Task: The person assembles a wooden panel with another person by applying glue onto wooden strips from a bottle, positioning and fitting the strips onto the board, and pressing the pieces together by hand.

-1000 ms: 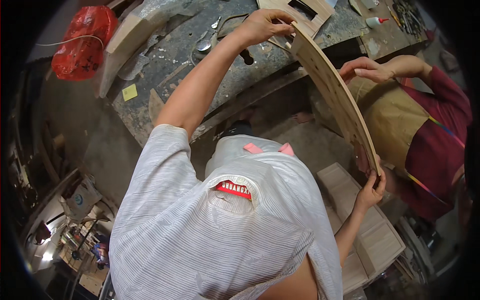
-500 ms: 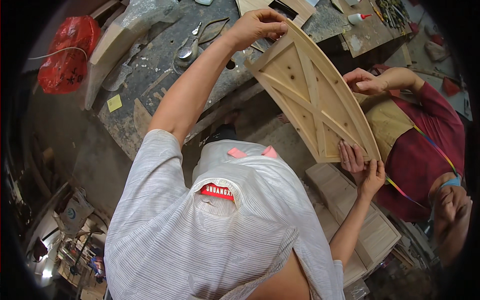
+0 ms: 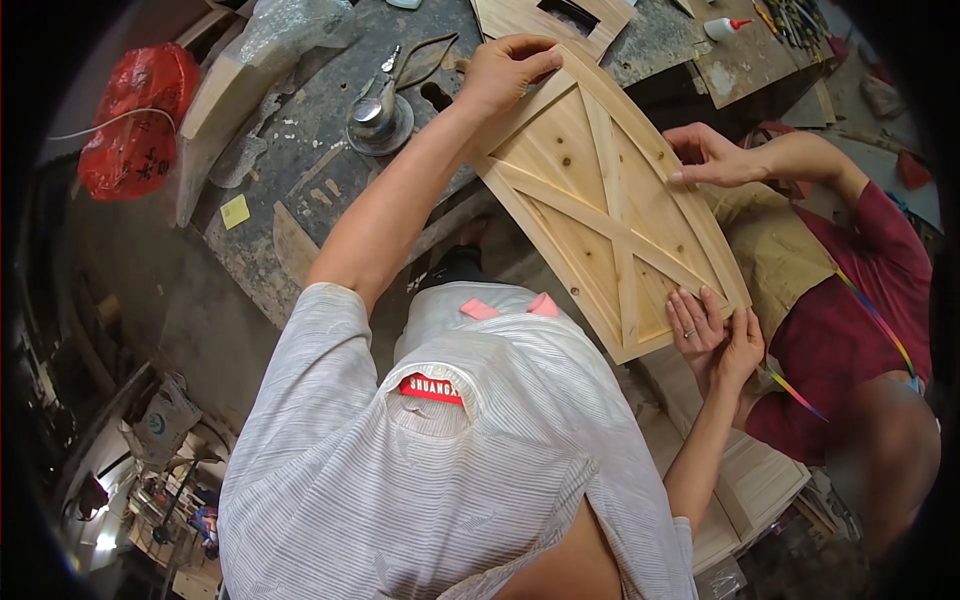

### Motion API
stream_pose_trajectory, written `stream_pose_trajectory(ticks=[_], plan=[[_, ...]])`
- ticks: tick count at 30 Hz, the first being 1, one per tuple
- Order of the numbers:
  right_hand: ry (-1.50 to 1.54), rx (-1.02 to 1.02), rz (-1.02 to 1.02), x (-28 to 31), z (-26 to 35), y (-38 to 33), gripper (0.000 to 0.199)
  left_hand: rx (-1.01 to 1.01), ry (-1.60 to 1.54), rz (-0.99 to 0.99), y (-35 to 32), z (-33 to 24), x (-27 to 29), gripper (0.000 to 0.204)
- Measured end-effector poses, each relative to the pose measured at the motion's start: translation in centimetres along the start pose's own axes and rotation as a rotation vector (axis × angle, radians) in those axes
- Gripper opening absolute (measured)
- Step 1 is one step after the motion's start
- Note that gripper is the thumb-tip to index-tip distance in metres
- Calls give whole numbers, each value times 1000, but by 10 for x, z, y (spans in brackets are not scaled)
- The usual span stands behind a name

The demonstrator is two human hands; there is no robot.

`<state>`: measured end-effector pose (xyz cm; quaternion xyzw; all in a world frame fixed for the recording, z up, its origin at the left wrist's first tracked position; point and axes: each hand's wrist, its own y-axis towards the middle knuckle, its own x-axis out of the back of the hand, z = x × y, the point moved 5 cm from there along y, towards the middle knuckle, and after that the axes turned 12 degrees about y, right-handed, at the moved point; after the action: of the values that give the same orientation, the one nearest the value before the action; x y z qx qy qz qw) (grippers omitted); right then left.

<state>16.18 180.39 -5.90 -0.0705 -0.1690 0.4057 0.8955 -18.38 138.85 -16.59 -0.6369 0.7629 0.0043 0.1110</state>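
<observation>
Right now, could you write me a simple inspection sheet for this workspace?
Surface: workbench, worn and pale-spotted.
Job's things: wooden panel with crossed strips and some knots.
Clutter: round metal tool, yellow note, white bottle, red bag.
Hands: left hand grips the panel's top corner; right hand grips its lower right corner.
Cables: pale cord across the red bag.
Surroundings: co-worker, hands at the panel too; pale wooden piece beyond the right forearm.

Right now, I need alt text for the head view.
A wooden panel with crossed slats is held by the person's left hand at its upper end and right hand at a lower corner; a co-worker's hands touch it too, near a cluttered workbench.
</observation>
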Motion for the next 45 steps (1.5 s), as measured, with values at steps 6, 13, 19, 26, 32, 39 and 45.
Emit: stream_pose_trajectory(ticks=[6, 13, 19, 26, 32, 39, 45], plan=[[-1, 15, -19, -5, -11, -3, 10, 25, 111, -48, -1, 0, -4, 32], [-12, 30, -48, -6, -16, -7, 15, 53, 76, -45, -1, 3, -8, 32], [-21, 46, -68, -7, -18, -8, 19, 71, 80, -44, -4, 0, -6, 31], [-49, 90, -106, -4, -16, -13, 23, 16, 186, -113, -9, 6, -2, 31], [-145, 229, -212, 8, -19, -19, 27, -53, 445, -165, -18, -11, -11, 34], [-189, 235, -277, -3, -14, -24, 26, -44, 362, -145, -11, 9, -6, 32], [-204, 251, -287, -7, -10, -25, 25, -85, 366, -123, -11, 8, -4, 30]])
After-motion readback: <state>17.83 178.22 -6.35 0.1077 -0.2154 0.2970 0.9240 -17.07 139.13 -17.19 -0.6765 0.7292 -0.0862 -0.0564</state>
